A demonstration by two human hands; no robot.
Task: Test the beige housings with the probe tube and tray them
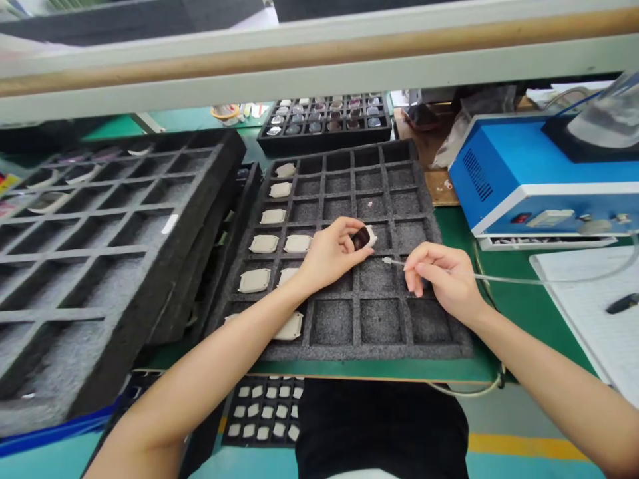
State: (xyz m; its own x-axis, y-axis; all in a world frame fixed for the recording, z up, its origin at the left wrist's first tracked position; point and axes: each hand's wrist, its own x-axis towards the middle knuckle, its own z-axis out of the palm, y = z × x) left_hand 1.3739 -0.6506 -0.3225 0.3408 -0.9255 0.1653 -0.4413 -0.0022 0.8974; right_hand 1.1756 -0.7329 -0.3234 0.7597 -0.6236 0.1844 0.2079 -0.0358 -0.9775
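Note:
Between the thumb and fingers of my left hand is a small off-white watch case with a dark, glossy face, tilted above the black foam tray. My right hand pinches a thin clear tube close to its end. The tube's pale nozzle tip points left, a little apart from the watch case. Similar off-white cases, such as this one, lie in the tray's left columns. My left forearm hides part of the lower left compartments.
A blue machine stands at right, with the tube running towards its front. Stacked foam trays rise at left. Another filled tray lies behind. Paper and a black pen are at right. A shelf edge crosses overhead.

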